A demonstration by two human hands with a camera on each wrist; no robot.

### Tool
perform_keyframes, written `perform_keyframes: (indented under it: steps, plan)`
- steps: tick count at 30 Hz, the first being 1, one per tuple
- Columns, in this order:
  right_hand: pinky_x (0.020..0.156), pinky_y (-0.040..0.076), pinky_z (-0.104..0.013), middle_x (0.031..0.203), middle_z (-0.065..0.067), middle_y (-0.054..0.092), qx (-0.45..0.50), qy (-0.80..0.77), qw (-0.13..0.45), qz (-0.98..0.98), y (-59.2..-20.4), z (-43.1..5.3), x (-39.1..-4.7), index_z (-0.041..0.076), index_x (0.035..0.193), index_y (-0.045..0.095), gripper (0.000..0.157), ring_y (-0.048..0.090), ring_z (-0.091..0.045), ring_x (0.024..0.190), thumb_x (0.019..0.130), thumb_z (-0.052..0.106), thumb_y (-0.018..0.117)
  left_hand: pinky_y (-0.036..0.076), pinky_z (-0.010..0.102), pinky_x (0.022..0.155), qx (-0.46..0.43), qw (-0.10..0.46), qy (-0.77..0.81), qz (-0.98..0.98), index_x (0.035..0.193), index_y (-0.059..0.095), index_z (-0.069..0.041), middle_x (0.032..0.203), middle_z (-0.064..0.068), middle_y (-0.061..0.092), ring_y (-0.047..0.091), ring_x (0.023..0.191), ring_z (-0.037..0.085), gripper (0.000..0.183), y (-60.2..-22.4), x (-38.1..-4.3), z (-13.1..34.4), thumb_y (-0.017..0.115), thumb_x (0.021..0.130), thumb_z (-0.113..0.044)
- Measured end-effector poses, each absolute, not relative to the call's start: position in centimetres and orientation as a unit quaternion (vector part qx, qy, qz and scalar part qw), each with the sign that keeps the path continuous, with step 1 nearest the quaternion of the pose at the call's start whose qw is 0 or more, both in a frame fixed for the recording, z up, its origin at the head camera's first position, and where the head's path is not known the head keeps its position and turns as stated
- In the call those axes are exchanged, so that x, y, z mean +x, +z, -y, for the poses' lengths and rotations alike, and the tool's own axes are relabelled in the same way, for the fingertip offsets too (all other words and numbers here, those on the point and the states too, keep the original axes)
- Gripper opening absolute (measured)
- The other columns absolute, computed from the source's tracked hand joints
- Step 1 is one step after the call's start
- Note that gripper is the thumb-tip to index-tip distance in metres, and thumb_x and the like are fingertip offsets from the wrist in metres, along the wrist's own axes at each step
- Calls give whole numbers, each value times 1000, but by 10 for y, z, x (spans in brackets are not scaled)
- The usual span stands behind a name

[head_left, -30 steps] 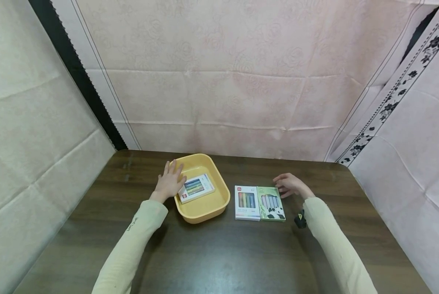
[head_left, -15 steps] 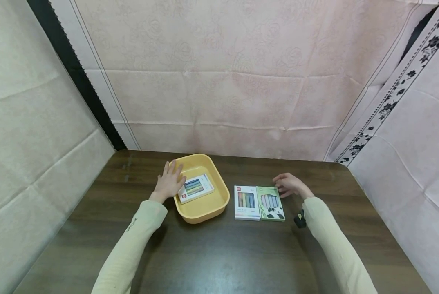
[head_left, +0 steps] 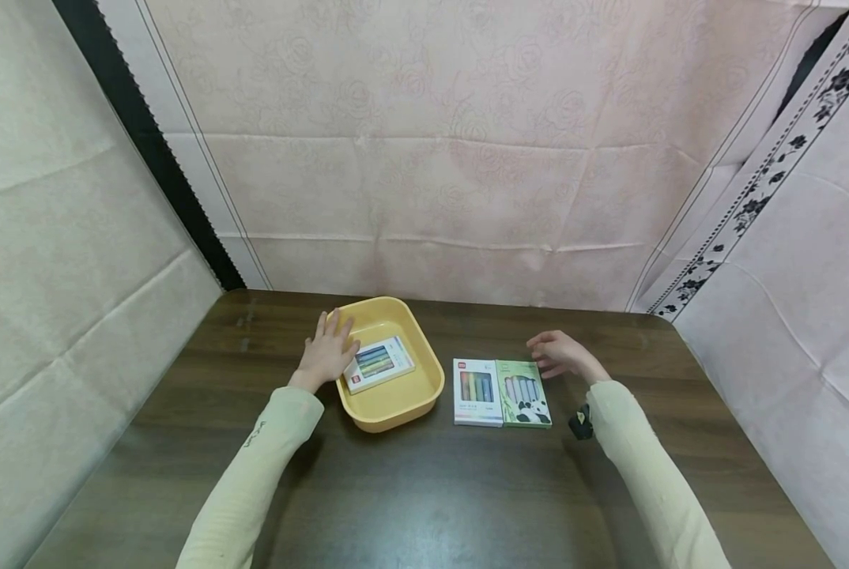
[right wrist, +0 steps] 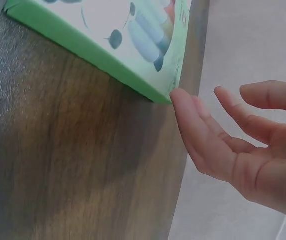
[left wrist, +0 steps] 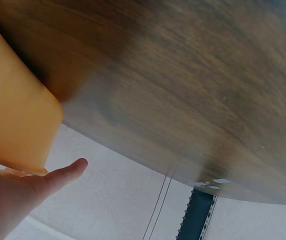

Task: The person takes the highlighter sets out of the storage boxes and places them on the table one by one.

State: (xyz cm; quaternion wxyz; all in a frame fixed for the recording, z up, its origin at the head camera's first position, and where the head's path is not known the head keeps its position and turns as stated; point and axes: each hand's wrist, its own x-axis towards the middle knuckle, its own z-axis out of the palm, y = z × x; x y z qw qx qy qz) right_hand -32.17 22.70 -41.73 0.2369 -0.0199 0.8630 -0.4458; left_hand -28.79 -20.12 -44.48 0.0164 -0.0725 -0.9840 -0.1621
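Note:
My left hand [head_left: 325, 356] lies with spread, fairly straight fingers over the left rim of the yellow tray [head_left: 396, 408]. In the left wrist view a finger of that hand [left wrist: 28, 192] sticks out past the tray wall [left wrist: 18, 100]. Inside the tray sits a white box of coloured sticks with a window [head_left: 379, 365], beside the fingers. My right hand [head_left: 565, 356] is loosely bent at the far right corner of a green panda box [head_left: 526, 403]. In the right wrist view, one fingertip of the right hand [right wrist: 238, 145] is at or against the green box's corner [right wrist: 108, 65]; nothing is gripped.
A second white box with coloured sticks [head_left: 477, 407] lies flush against the green box's left side. All stand on a dark wooden table [head_left: 424, 498]. Pale cloth [head_left: 424, 197] hangs behind the table and on both sides. A small black object [head_left: 581, 424] is at the right wrist.
Almost nothing differs. The right hand's fingers have risen very slightly at the green box's corner; the left hand, tray and boxes stay where they were.

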Motion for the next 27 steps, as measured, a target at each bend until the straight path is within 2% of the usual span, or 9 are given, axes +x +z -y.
perform_keyframes:
  steps: [9, 27]
  plan:
    - [86, 47, -46, 127, -31, 43, -52, -478, 237, -844, -410, -217, -316, -7, 130, 37, 40, 51, -39, 109, 95, 14, 36, 24, 70, 92, -73, 19, -162, 984, 142, 22, -9, 150, 19, 6, 0, 136, 41, 57, -446, -288, 201, 32, 95, -39]
    - [88, 45, -49, 126, -33, 44, -104, -553, 254, -786, -407, -181, -301, -7, 130, 35, 42, 55, -38, 108, 96, 17, 36, 24, 70, 92, -72, 14, -158, 985, 142, 21, -9, 150, 18, 4, -1, 136, 41, 58, -446, -288, 201, 31, 95, -40]
